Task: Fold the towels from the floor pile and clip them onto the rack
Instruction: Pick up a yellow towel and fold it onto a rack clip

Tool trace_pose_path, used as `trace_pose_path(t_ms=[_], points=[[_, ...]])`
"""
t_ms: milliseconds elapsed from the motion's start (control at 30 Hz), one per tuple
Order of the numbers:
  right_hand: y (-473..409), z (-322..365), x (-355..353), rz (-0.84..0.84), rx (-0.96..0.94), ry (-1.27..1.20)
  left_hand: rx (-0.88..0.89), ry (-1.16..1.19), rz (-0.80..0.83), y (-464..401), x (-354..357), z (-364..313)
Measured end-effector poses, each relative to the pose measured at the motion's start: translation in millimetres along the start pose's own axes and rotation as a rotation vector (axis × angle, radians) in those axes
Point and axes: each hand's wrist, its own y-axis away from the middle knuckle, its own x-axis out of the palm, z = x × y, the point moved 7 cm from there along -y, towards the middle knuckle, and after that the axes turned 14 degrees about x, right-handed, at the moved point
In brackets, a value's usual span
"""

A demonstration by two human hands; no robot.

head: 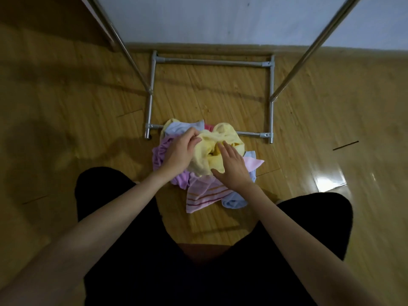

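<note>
A crumpled pile of towels lies on the wooden floor at the front bar of the metal rack base [271,111]. On top is a yellow towel [225,133]. My left hand [180,151] pinches its left edge with curled fingers. My right hand [231,165] lies flat on the yellow towel with straight fingers. Under it show a purple towel [160,153], a pink striped towel [202,195], a light blue towel [234,202] and another pale blue one [176,128]. No clips are in view.
Two slanted steel uprights [309,51] rise from the rack base toward the top corners. A white wall [209,18] and skirting stand behind. My knees in black cloth [99,191] flank the pile. A thin dark stick [345,145] lies on the floor at the right.
</note>
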Motion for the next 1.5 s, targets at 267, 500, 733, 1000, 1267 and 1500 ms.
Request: trace_pose_path(t_ms=[267,500,733,1000,1267,1500], points=[[39.9,11.3,-32.4,-0.108,-0.121,-0.221,0.081,0.046,-0.094,2.3,-39.1,-60.3],[73.5,36.2,-47.0,-0.211,-0.244,-0.273,0.186,0.122,-0.159,2.3,-84.5,-118.1],[100.6,63.3,-85.3,-0.322,-0.281,-0.423,0.171,0.122,-0.234,-5.2,-123.8,-135.3],[132.3,104.0,-159.2,-0.363,-0.341,-0.609,0.155,0.307,-0.192,-17.6,-138.5,-150.0],[132.0,106.4,-195.9,-0.457,-0.250,-0.772,0.309,0.027,-0.078,20.0,-138.1,-149.0],[141.2,110.2,-202.1,-0.475,-0.233,-0.802,0.472,-0.134,-0.010,70.3,-115.9,-158.1]])
